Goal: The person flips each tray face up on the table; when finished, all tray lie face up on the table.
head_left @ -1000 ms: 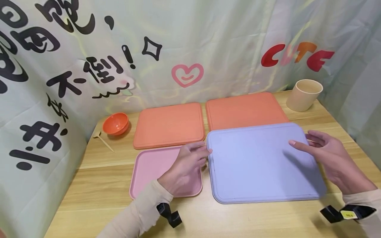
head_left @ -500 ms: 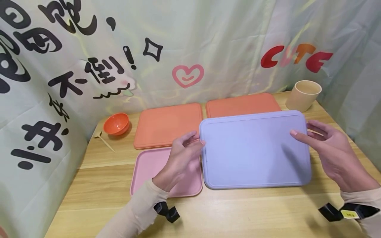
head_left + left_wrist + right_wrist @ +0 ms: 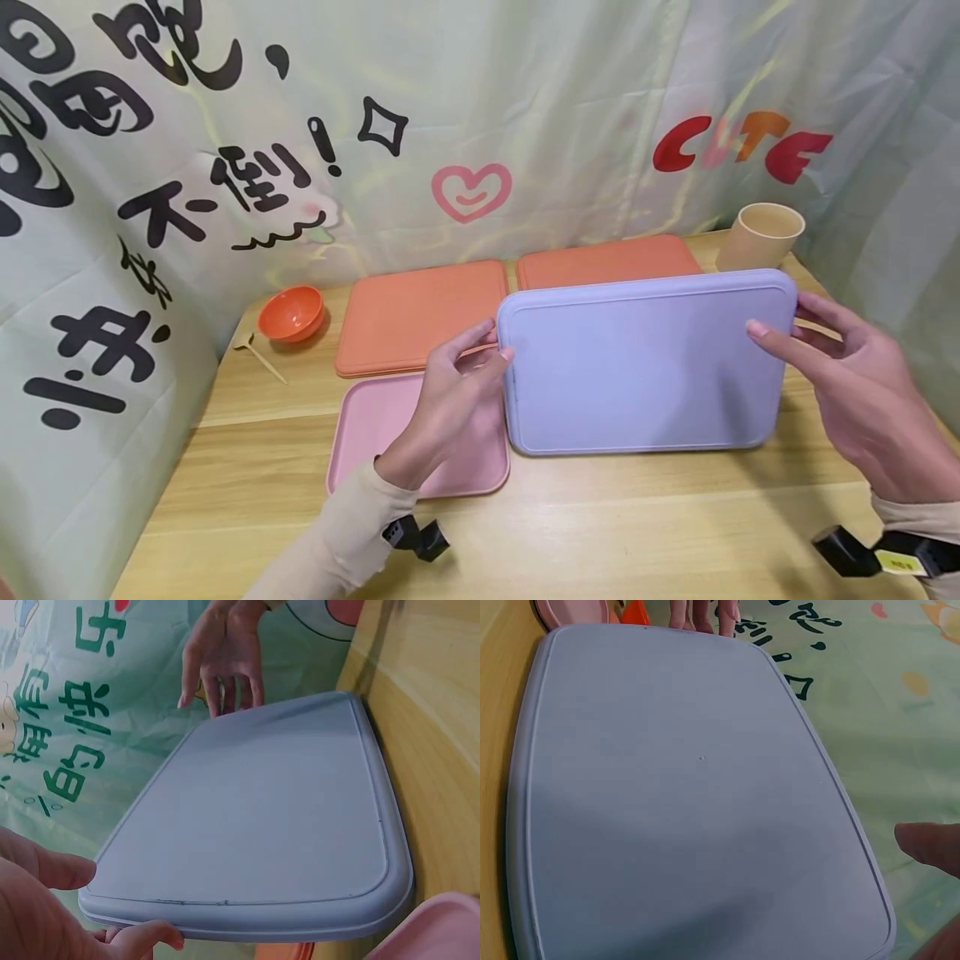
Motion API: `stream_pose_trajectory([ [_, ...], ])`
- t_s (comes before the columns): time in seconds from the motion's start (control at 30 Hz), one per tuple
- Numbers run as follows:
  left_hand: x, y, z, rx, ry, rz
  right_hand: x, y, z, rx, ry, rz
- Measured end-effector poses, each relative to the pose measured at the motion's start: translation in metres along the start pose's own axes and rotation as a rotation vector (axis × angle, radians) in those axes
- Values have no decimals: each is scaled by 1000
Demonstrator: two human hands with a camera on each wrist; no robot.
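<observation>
A lavender rectangular tray (image 3: 645, 367) stands tilted, its broad flat face toward me and its lower long edge close over the table. My left hand (image 3: 453, 392) grips its left short edge, thumb in front and fingers behind. At the opposite end my right hand (image 3: 862, 392) straddles the upper right edge; the thumb lies over the face in the head view, and the fingers are partly hidden behind. In the left wrist view, my left thumb (image 3: 71, 871) meets the tray's rim. A pink tray (image 3: 375, 425) lies on the table under my left hand.
Two orange rectangular pieces (image 3: 420, 317) lie along the back, the right one (image 3: 615, 258) partly covered by the lavender tray. An orange bowl (image 3: 292, 314) and small spoon (image 3: 262, 362) are at the left. A beige cup (image 3: 757, 242) stands back right, before the printed curtain (image 3: 585, 125).
The lavender tray has gone from nearly flat to steeply tilted, its far edge rising and its near edge shifting away from me. Both hands have moved up with it.
</observation>
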State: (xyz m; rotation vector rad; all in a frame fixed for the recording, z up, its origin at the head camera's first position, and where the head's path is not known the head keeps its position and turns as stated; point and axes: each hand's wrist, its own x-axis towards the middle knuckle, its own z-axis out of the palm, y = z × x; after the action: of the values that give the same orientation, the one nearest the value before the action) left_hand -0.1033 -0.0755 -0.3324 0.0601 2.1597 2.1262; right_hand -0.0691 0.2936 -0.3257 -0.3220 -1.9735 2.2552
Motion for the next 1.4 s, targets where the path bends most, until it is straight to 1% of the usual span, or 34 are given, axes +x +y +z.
stream_pose_trajectory([
  [0.07,-2,1,0,37,8,35,-3,-1,1,1,14,-16],
  [0.23,-6,3,1,76,29,80,-8,-2,1,11,41,-56],
  [0.43,-10,6,1,65,32,104,-13,-3,1,36,58,-111],
  [0.73,-15,9,0,27,29,130,-20,-4,2,105,18,-175],
  [0.87,-17,11,-1,-4,7,142,-23,-2,3,132,17,-201],
  [0.93,-18,11,-1,-17,-6,151,-25,0,2,167,16,-213],
  [1.03,-19,10,-3,-8,-24,177,-28,5,-2,287,3,-239],
  [1.1,-20,8,-5,21,-40,211,-30,8,-6,365,-11,-262],
  [1.17,-21,6,-8,53,-61,250,-31,12,-10,420,-28,-287],
  [1.27,-23,2,-13,78,-102,298,-31,16,-18,423,-55,-321],
  [1.33,-24,-1,-16,78,-137,315,-31,18,-24,399,-82,-338],
  [1.4,-26,-3,-20,81,-174,324,-31,19,-29,399,-109,-338],
])
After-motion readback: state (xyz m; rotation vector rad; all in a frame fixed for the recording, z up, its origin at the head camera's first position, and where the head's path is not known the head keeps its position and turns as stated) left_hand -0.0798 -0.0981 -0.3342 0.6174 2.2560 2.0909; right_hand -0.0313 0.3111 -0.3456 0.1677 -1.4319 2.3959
